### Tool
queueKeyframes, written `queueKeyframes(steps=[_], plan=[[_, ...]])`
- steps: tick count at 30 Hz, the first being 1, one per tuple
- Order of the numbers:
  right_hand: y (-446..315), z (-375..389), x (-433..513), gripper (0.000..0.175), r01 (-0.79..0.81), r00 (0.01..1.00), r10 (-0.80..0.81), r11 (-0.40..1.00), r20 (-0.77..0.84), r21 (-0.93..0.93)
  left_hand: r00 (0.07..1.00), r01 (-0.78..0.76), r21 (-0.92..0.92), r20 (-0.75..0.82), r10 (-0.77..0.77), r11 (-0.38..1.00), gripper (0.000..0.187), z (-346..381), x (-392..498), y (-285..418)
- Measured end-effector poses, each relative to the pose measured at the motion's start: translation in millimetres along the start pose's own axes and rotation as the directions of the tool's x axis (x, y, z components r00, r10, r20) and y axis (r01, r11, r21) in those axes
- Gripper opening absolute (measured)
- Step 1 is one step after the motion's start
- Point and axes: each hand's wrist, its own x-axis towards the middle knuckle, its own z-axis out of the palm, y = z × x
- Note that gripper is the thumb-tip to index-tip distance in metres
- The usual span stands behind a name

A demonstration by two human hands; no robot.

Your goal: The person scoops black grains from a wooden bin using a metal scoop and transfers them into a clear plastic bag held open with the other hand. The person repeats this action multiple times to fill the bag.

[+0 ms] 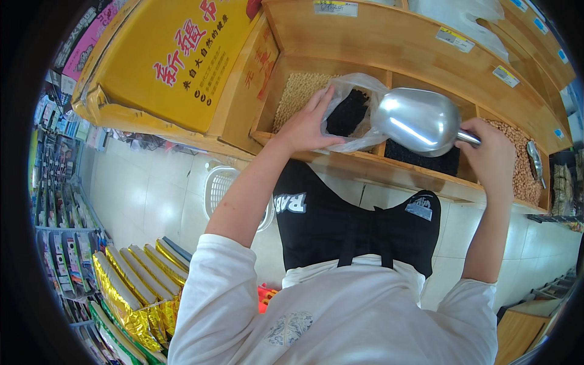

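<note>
My left hand (pixel 306 121) holds a clear plastic bag (pixel 353 82), with thumb and fingers spread along its near side. Black grains (pixel 346 114) lie in the bag. My right hand (pixel 490 150) grips the handle of a shiny metal scoop (pixel 417 121). The scoop's rounded back faces up and its mouth end meets the right side of the bag's opening; its inside is hidden. Below the scoop, a compartment of the wooden bin (pixel 365 59) contains black grains (pixel 422 157). Beige beans or grains (pixel 303 86) fill the compartment behind my left hand.
Peanuts (pixel 518 182) occupy the right compartment, with a second metal scoop (pixel 534 159) on them. A yellow carton (pixel 173 68) borders the bin's left. A white plastic basket (pixel 221 187) stands on the tiled floor. Gold-coloured packs (pixel 137 283) are stacked at lower left.
</note>
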Motion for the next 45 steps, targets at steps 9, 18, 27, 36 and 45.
queueKeyframes(steps=[9, 18, 27, 36, 45], plan=[[68, 49, -25, 0.028, -0.403, 0.905, 0.412, 0.910, 0.105, -0.095, 1.000, -0.019, 0.058, -0.005, 0.019, 0.998, 0.122, 2, 3, -1], [72, 131, -14, 0.027, -0.310, 0.938, 0.321, 0.946, 0.134, -0.093, 0.999, -0.023, 0.060, -0.022, 0.024, 0.998, 0.120, 3, 2, -3], [101, 169, -18, 0.032, -0.519, 0.850, 0.411, 0.757, 0.329, 0.396, 0.998, 0.058, 0.021, 0.032, -0.059, 0.998, 0.120, 0, 3, 2], [113, 171, -16, 0.039, -0.556, 0.826, 0.396, 0.448, 0.402, 0.700, 0.998, 0.066, 0.017, 0.023, -0.067, 0.998, 0.120, 1, 3, 2], [96, 162, -16, 0.034, -0.353, 0.883, 0.437, 0.381, 0.170, 0.855, 0.998, 0.053, 0.032, 0.027, -0.054, 0.998, 0.120, 2, 3, 0]])
